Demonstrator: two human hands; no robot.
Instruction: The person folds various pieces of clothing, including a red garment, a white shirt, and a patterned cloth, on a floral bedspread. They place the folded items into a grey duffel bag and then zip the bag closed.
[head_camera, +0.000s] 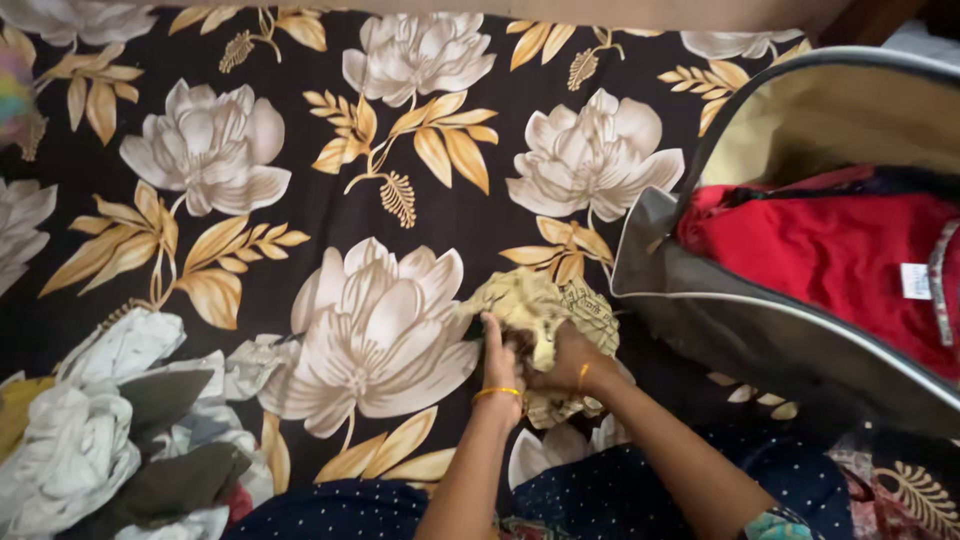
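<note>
- Pressing both hands, left (497, 355) and right (562, 368), you clamp one yellow cloth (540, 305) on the bed (300, 215).
- One open bag (720, 310) sits just right; one clothes pile (120, 430) lies well left.

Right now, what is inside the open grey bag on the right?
Inside the grey bag lies red cloth with a small white tag, and a dark garment edge behind it. Whatever lies beneath the red cloth is covered.
</note>
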